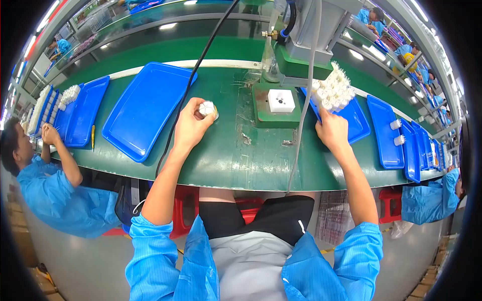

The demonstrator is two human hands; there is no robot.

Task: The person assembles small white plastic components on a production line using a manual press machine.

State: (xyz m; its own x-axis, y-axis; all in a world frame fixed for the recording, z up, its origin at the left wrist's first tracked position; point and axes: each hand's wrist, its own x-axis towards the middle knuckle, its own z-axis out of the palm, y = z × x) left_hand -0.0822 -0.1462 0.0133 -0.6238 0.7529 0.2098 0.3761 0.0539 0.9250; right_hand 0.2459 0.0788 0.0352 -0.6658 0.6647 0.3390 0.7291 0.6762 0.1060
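While both forearms cross the counter's (226, 165) near edge, my left hand (191, 128) pinches a small white part (207, 108) over bare belt; farther off, my right hand (331, 131) grasps clustered white parts (332, 90) on a blue tray (359, 125).

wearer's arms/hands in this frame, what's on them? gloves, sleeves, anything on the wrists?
No gloves: both the left hand and the right hand are bare, and no watch or wristband shows. The forearms are uncovered too. Bright blue smock sleeves are pushed up to about the elbows on both arms, bunched and creased there. The cloth looks thin with a fine stripe. No cables or markings on either arm.
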